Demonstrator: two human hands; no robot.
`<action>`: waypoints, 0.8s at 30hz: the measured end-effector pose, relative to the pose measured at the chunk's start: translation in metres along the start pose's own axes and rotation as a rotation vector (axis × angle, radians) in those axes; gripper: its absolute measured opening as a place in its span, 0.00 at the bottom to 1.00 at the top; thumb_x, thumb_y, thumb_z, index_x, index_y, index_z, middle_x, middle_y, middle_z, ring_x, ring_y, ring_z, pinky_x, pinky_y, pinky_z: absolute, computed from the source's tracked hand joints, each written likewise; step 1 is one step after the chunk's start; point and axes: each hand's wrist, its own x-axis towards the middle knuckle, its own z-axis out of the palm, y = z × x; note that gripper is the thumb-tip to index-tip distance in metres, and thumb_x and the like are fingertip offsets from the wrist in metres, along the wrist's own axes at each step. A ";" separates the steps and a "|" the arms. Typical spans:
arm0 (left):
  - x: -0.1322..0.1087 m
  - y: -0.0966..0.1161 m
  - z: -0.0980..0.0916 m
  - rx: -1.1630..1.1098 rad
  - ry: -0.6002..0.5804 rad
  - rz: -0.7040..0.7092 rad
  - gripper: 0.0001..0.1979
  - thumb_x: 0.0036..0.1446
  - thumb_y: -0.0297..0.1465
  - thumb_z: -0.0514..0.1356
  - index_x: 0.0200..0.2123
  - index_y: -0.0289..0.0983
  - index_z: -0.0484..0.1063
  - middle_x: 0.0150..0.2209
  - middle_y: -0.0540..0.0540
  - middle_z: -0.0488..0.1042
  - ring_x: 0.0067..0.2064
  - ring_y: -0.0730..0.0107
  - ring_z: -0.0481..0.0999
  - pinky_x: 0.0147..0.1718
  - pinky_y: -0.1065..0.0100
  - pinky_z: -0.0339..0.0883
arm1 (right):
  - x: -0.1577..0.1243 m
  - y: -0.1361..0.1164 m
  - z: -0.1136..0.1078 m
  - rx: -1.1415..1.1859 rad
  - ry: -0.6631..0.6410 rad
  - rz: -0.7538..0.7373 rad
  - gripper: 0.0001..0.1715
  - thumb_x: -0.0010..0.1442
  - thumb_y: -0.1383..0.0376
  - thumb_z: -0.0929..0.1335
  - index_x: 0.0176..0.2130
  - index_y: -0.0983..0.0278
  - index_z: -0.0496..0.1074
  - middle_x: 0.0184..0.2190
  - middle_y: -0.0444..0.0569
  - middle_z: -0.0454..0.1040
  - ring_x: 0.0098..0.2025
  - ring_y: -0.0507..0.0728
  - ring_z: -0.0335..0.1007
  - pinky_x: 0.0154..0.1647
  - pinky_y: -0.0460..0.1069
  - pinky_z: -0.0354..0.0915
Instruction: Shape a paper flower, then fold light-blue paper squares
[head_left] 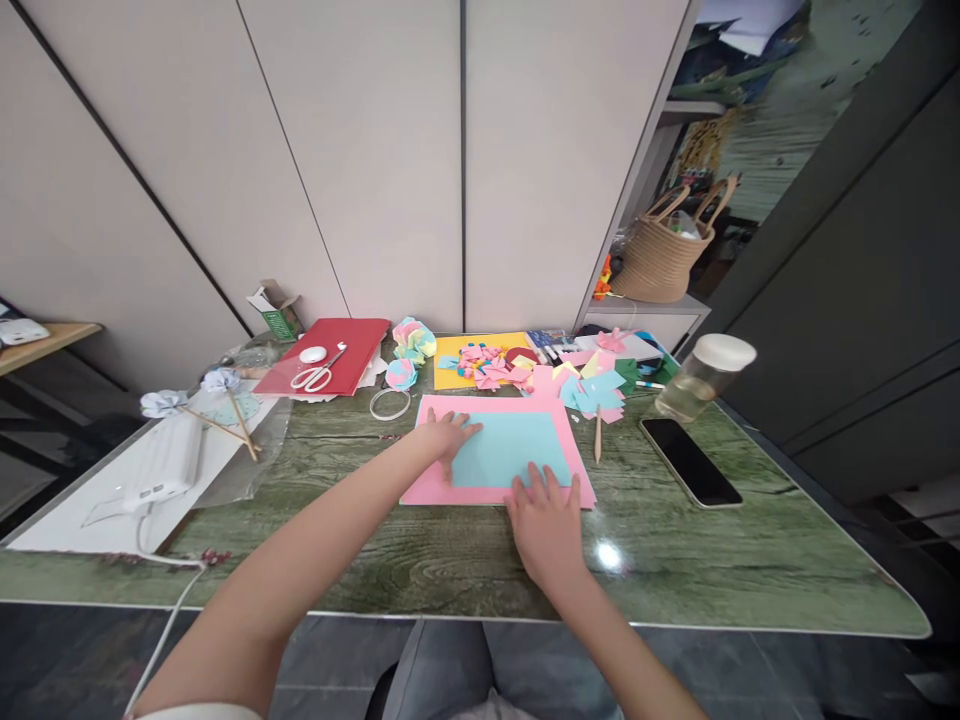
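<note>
A light blue sheet of paper [514, 450] lies flat on a larger pink sheet [495, 404] in the middle of the table. My left hand [448, 437] rests at the blue sheet's left edge, its fingers apart. Over the near right part of the sheets, my right hand [547, 525] lies with spread fingers, fingertips on the blue sheet's near edge. Neither hand grips anything. Just right of the paper lies a pointed wooden stick [598, 436]. Behind the pink sheet are cut pieces of blue paper [596, 392] and small folded pink pieces [484, 365] on a yellow sheet [446, 378].
White-handled scissors [315, 376] lie on a red folder [352, 350], near a roll of tape [390, 404]. At right stand a lidded bottle [697, 385] and a phone [690, 462]. A white power bank [166, 465] with a cable is at left. Cabinet doors [360, 150] rise behind.
</note>
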 end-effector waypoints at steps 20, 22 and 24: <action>-0.045 -0.037 0.035 -0.162 0.179 -0.054 0.54 0.33 0.48 0.63 0.60 0.51 0.36 0.64 0.45 0.32 0.63 0.46 0.31 0.52 0.37 0.32 | -0.021 0.058 0.005 -0.018 0.024 0.147 0.22 0.63 0.60 0.54 0.47 0.59 0.69 0.51 0.51 0.66 0.53 0.63 0.57 0.55 0.67 0.41; -0.044 -0.036 0.032 -0.154 0.160 -0.066 0.55 0.32 0.48 0.64 0.61 0.50 0.36 0.64 0.44 0.33 0.63 0.45 0.30 0.52 0.36 0.31 | -0.024 0.062 0.009 0.015 0.028 0.152 0.22 0.63 0.60 0.53 0.49 0.58 0.68 0.53 0.49 0.65 0.53 0.63 0.56 0.55 0.66 0.42; -0.045 -0.032 0.027 -0.134 0.146 -0.092 0.55 0.31 0.47 0.65 0.61 0.48 0.39 0.64 0.42 0.33 0.62 0.43 0.29 0.51 0.35 0.30 | -0.026 0.067 0.013 0.045 0.029 0.143 0.22 0.63 0.60 0.53 0.49 0.57 0.67 0.53 0.47 0.64 0.54 0.63 0.56 0.55 0.66 0.42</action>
